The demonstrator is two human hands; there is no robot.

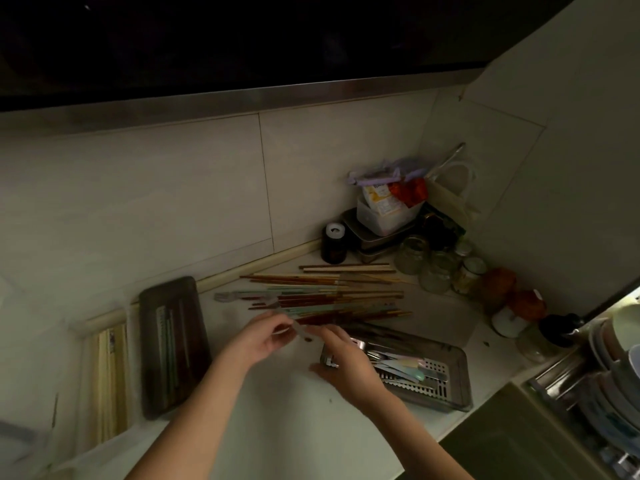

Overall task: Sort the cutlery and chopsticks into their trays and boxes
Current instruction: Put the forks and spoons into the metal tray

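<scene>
A loose pile of brown, pale wood and teal chopsticks [332,292] lies across the white counter, with a small fork [225,296] at its left end. My left hand [259,337] and my right hand [341,355] meet in front of the pile, both pinching a pale flat utensil handle [301,331]. A dark brown tray [173,344] at the left holds a few teal and dark sticks. Left of it a clear box [109,379] holds pale wooden chopsticks. A perforated metal tray [440,379] at the right holds pastel-handled cutlery.
Glass jars [433,268], a dark bottle [333,244] and stacked containers [381,220] crowd the back right corner. A dish rack with bowls [609,368] stands at the far right. The tiled wall runs close behind the pile.
</scene>
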